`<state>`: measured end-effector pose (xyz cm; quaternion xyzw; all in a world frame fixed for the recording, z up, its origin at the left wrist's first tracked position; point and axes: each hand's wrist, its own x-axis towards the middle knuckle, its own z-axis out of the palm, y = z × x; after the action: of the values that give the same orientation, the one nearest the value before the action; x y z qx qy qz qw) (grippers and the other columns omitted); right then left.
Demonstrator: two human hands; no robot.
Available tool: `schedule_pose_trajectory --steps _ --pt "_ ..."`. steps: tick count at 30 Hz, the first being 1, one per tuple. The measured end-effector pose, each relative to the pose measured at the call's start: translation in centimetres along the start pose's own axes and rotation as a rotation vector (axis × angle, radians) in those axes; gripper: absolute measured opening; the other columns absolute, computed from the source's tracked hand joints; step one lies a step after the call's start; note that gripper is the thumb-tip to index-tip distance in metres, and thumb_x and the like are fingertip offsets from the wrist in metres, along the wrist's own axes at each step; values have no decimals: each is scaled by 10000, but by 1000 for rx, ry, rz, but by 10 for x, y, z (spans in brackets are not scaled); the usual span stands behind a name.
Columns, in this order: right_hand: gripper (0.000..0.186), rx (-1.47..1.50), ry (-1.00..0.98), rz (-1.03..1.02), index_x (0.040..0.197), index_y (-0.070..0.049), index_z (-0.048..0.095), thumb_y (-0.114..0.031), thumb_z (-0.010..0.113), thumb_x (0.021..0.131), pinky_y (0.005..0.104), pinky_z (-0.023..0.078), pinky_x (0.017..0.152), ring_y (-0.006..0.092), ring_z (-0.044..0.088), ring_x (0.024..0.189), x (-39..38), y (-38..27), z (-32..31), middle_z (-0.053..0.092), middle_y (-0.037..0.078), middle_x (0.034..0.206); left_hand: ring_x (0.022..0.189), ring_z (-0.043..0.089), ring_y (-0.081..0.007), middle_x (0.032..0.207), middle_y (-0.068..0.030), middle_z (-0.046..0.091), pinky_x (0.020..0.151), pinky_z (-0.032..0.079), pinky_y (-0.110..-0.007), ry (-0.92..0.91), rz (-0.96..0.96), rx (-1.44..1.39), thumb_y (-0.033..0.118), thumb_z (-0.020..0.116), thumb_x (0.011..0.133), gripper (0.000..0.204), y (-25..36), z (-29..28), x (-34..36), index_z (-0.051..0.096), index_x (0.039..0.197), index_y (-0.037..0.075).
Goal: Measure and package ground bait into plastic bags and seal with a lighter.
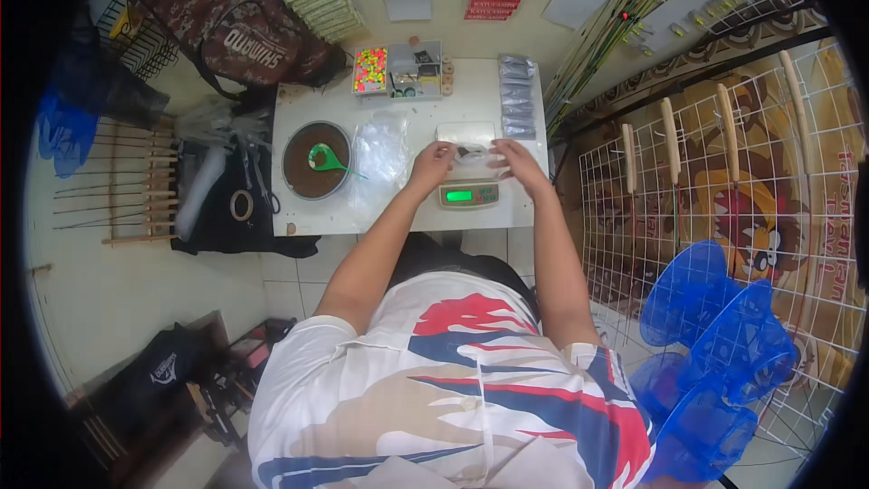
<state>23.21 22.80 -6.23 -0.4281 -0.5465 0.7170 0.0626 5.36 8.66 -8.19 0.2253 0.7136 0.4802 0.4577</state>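
Observation:
A small clear plastic bag point(471, 156) with something dark inside rests on the white pan of a digital kitchen scale point(469, 195), whose display glows green. My left hand point(435, 166) is closed, thumb and fingertips pinching at the bag's left side. At its right side is my right hand point(519, 166), its fingers apart and the tips close to the plastic. To the left stands a round metal bowl point(288, 183) full of brown granular material. A green scoop point(328, 158) lies on that material. Between bowl and scale are flat clear plastic bags point(380, 158).
The white table point(416, 217) holds a divided tray point(416, 93) with bright coloured pieces at the back and a row of filled silver packets point(518, 95) at back right. Scissors point(264, 188) and a tape roll point(242, 205) lie left. Blue nets point(697, 335) hang by the right rack.

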Motion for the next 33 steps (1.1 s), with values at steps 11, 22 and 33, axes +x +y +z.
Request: schedule_pose_trajectory --steps 11,22,33 --pt "376 497 -204 76 1268 64 508 -199 491 999 327 548 872 208 638 957 0 -34 36 601 143 1163 919 576 -114 1046 -24 597 708 467 -272 -244 -178 -434 299 614 949 375 49 -31 -24 560 1232 60" --pt "369 581 -488 36 1274 49 511 -137 577 963 333 501 1000 215 601 1124 -15 -43 87 586 130 1239 992 573 -119 1053 -24 612 826 458 -281 -216 -31 -683 162 673 911 435 49 -89 -77 508 1305 84" --pt "200 494 -485 156 1007 -71 595 -239 664 922 259 472 554 112 604 774 -34 -52 117 621 -6 859 864 621 -120 931 -26 599 798 521 -270 -93 27 -566 22 730 829 450 47 -106 -93 537 1236 29"
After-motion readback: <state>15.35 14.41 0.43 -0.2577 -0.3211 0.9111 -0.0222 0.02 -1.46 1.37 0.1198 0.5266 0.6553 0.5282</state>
